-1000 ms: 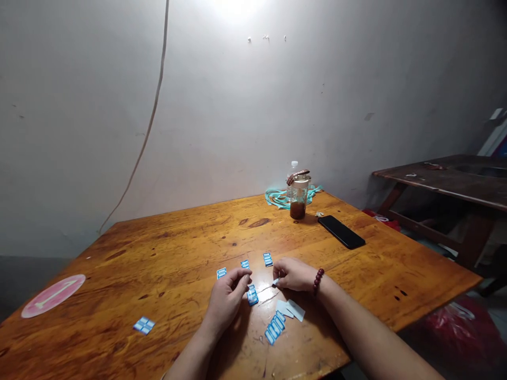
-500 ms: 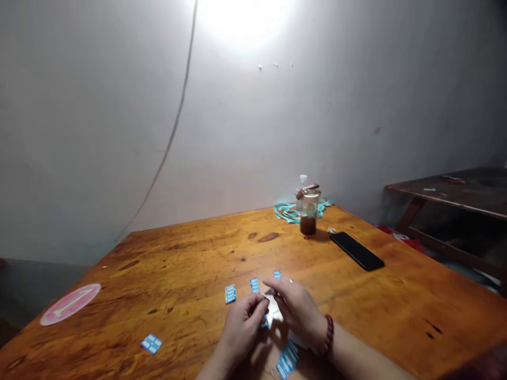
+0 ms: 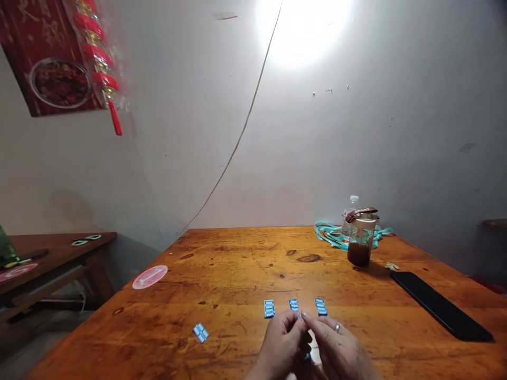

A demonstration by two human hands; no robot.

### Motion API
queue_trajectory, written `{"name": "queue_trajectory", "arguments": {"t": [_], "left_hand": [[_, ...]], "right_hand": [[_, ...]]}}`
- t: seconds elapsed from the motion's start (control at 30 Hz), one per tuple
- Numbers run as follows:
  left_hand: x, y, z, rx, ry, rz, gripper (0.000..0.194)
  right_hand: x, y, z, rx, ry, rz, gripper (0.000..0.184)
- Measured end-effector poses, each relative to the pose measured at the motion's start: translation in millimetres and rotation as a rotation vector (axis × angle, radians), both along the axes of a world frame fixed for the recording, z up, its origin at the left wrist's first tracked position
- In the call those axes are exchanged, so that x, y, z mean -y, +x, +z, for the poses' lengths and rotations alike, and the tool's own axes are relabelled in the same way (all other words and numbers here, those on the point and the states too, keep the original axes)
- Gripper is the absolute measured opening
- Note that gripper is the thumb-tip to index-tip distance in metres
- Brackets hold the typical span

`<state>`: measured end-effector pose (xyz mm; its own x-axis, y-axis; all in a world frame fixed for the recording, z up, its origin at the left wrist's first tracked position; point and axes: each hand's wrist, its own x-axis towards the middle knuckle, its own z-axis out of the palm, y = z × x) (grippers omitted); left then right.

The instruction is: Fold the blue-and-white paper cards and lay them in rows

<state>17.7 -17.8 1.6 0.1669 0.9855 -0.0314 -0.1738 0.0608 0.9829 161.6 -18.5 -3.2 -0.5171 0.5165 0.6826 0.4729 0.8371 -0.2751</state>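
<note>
My left hand [image 3: 282, 342] and my right hand [image 3: 337, 345] meet at the near side of the wooden table [image 3: 233, 274]. Their fingertips nearly touch, and both are closed in a pinch. Whatever lies between the fingers is too hidden to name. A ring shows on my right hand. Just beyond the fingers are small blue-and-white printed pieces: a left one [image 3: 269, 309], a middle one [image 3: 293, 305] partly covered by my hands, and a right one [image 3: 321, 307]. Farther left lies another blue-and-white piece [image 3: 200, 332], set at an angle. A bit of blue and something pale show beneath my hands.
On the right are a black phone [image 3: 439, 305], a strapped jar of dark liquid [image 3: 359, 252], a clear plastic bottle [image 3: 348, 224] and teal ribbon [image 3: 328, 237]. A pink round sticker [image 3: 150, 277] marks the table's left side. Another table [image 3: 55, 248] stands at far left.
The view has swung left, so table and hands appear farther right, and a red poster and hanging ornament have come in. My right hand's fingers have drawn closer to my left fingertips.
</note>
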Motion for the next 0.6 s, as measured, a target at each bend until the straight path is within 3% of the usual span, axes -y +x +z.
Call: {"name": "queue_trajectory", "arguments": {"t": [0.2, 0.33, 0.4, 0.5, 0.6], "left_hand": [[-3.5, -5.8, -0.6, -0.022, 0.026, 0.054, 0.03], [-7.2, -11.1, 2.0, -0.028, 0.08, 0.103, 0.027], [-8.5, -13.2, 4.1, -0.049, 0.105, 0.114, 0.025], [-9.7, -15.8, 5.8, -0.074, 0.11, 0.12, 0.023], [-11.2, -18.1, 4.9, -0.11, 0.123, 0.13, 0.023]], "right_hand": [[-7.3, 14.7, -0.4, -0.084, -0.221, -0.107, 0.04], [-14.7, 37.9, 7.3, 0.049, -0.609, -0.166, 0.017], [-15.1, 48.9, 8.8, 0.194, -0.756, -0.104, 0.029], [-14.0, 55.4, 7.0, 0.323, -0.756, -0.095, 0.041], [-15.5, 52.4, 4.1, 0.361, -0.741, -0.118, 0.025]]}}
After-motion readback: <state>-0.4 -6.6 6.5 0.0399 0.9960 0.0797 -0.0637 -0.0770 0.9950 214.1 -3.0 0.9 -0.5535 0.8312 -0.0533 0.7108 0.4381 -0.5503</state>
